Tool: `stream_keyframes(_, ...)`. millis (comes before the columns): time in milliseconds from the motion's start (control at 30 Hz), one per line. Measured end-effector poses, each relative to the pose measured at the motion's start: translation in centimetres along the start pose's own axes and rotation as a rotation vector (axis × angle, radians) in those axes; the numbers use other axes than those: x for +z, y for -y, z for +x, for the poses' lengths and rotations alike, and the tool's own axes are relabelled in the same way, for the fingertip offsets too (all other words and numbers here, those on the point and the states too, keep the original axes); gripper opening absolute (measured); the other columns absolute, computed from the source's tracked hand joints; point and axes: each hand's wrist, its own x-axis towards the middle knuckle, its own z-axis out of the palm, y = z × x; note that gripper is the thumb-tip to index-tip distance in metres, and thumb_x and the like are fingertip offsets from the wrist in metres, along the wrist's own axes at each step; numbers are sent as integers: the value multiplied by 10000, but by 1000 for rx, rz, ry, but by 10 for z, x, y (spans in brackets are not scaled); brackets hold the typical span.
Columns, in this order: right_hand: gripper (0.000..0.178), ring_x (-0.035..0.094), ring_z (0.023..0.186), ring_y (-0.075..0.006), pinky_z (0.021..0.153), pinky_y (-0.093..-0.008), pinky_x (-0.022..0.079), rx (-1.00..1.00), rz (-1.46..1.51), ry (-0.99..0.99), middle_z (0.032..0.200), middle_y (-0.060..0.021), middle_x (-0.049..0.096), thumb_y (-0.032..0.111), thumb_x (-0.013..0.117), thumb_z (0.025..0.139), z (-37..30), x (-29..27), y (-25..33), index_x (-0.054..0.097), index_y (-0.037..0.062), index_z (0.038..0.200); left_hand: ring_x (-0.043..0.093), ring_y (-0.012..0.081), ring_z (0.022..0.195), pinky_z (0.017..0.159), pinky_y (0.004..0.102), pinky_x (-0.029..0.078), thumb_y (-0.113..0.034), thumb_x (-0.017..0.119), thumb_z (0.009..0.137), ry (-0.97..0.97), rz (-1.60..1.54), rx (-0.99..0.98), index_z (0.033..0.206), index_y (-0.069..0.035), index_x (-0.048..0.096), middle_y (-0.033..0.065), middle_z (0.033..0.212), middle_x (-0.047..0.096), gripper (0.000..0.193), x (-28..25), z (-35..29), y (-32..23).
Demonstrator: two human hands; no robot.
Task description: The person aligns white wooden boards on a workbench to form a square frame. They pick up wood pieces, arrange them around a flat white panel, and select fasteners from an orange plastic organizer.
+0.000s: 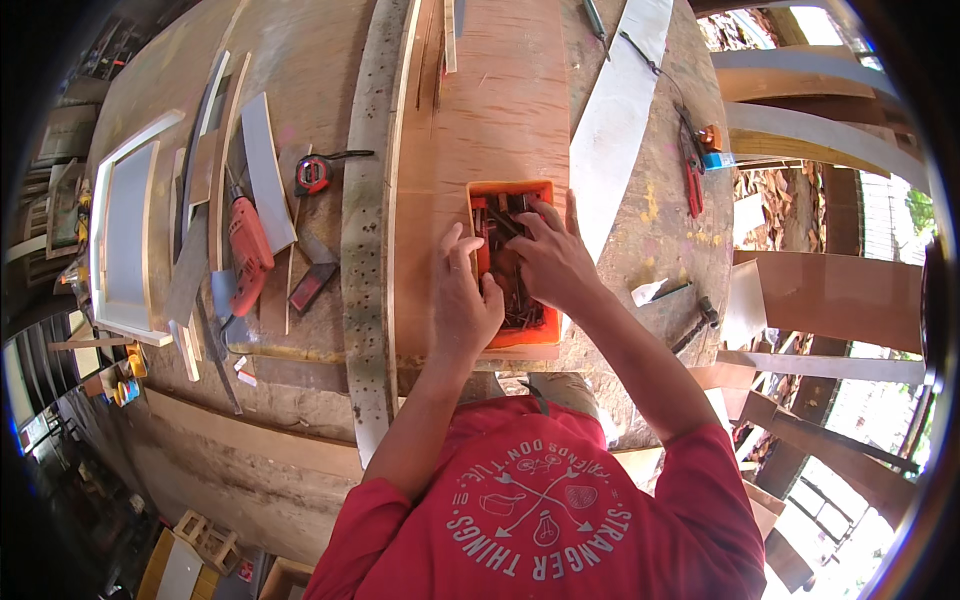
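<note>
1. The worn tabletop (645, 235) spreads wide under everything, and I read it as a clock centred on the orange box
2. A brown plywood board (500, 110) stretches away towards twelve o'clock
3. The orange box (530, 339) sits on the board's near end, between the two hands
4. A red drill (248, 255) lies at nine o'clock, well apart from the box
5. The left hand (467, 295), on the box's nine o'clock side, is loosely bent, thumb apart, nothing seen in it; the right hand (555, 258) dips in from three o'clock, and I cannot tell whether it pinches anything
6. Red-handled pliers (692, 178) lie at two o'clock, a tape measure (313, 175) at ten
7. Small dark pieces (518, 303) lie jumbled in the box; none shows lifted out, so the rummaging looks under way, with the picking-out seemingly left to do
</note>
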Motion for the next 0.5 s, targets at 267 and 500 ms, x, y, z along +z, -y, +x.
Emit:
stream_keyframes(267,625,630,1124,-280,1011,-440,498,-34,43,186,1086,-82,659,258,823,800,12,6,27,622,110,1373,595,338,1320,1116,448,491,3,718,883,125,-343,-216,1403,7,519,218,1439,572,557,-27,-10,7)
stream_keyframes(500,549,690,982,-338,817,-431,596,125,90,98,1072,-139,671,135,759,801,16,23,24,657,73,1337,641,209,1200,1030,367,548,51,655,963,196,-403,-233,1421,-6,520,121,1340,612,481,-18,-18,22)
